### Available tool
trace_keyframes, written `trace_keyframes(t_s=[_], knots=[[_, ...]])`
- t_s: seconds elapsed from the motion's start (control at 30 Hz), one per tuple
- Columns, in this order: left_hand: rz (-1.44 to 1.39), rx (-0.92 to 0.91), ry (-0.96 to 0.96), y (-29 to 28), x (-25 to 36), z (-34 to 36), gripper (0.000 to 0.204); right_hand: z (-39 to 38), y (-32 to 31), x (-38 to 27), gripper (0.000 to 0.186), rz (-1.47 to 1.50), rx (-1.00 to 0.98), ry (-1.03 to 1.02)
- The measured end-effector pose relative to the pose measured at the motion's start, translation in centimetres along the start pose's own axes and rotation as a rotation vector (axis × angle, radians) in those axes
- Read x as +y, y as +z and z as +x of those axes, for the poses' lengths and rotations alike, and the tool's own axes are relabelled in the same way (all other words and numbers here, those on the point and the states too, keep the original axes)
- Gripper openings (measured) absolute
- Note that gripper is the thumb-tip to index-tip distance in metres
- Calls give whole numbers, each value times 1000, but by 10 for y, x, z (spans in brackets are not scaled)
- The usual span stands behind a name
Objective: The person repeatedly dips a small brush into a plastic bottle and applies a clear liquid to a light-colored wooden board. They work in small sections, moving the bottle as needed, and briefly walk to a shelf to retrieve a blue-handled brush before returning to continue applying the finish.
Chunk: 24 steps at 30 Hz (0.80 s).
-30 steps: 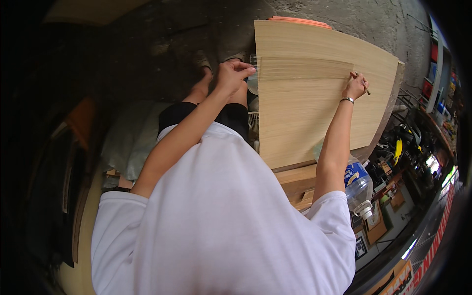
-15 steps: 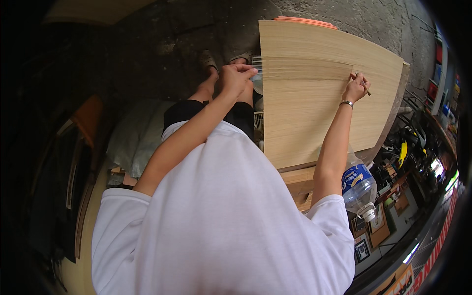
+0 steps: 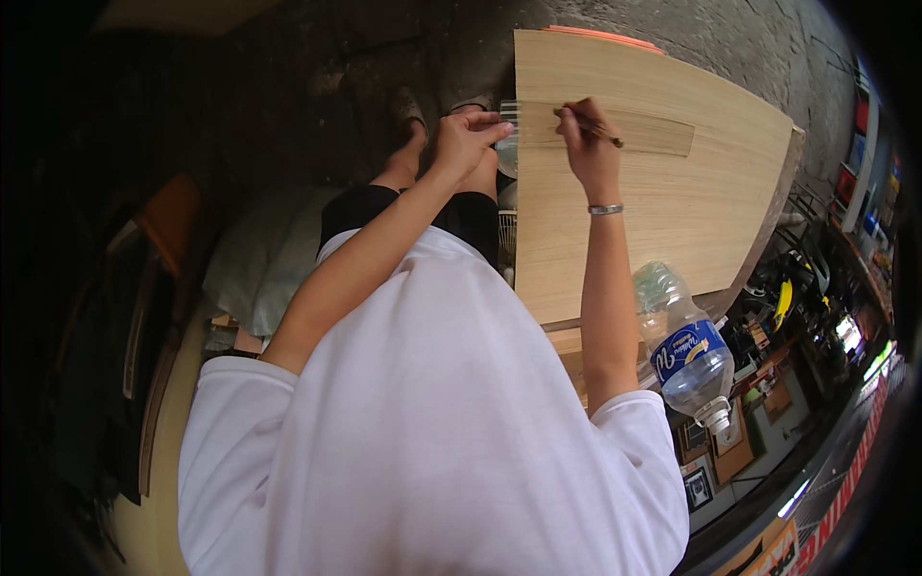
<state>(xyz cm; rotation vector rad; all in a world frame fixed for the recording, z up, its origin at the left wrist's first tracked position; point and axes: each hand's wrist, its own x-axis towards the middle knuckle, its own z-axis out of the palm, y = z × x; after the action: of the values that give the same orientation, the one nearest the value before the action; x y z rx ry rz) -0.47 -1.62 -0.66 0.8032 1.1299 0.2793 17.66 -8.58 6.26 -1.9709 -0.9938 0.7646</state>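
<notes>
A pale wood-grained board [image 3: 615, 240] lies in front of me to the right. Across its far part runs a clear flat strip, like a see-through ruler [image 3: 663, 137], its left end sticking out past the board's left edge. My left hand [image 3: 471, 139] pinches that protruding end between thumb and fingers. Over the strip's left part, my right hand [image 3: 589, 144] grips a slim pencil-like stick [image 3: 615, 141], which slants with one tip toward the upper left. Whether that tip touches the board or the strip cannot be made out.
A large clear plastic bottle [image 3: 696, 355] with a blue label lies beside my right arm. Something orange [image 3: 605, 38] shows under the board's far edge. Cluttered gear stands at the far right; a grey plastic sheet [image 3: 274, 250] lies at my left.
My right hand has swept left with the pencil-like stick, from the strip's right end to near its left part. My left hand stays almost in place, still pinching the strip.
</notes>
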Motion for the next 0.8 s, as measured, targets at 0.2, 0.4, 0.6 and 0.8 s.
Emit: trace_keyframes(t_s=[0.2, 0.4, 0.6, 0.8], knots=[[39, -21, -23, 2, 10, 0, 22, 11, 27, -14, 9, -145, -73, -53], [59, -21, 19, 2, 2, 5, 20, 14, 32, -16, 10, -207, -150, -61], [-22, 0, -7, 4, 4, 4, 18, 15, 38, -20, 11, -281, -151, -145], [51, 15, -21, 2, 10, 2, 21, 4, 40, -17, 11, -245, -170, -115]])
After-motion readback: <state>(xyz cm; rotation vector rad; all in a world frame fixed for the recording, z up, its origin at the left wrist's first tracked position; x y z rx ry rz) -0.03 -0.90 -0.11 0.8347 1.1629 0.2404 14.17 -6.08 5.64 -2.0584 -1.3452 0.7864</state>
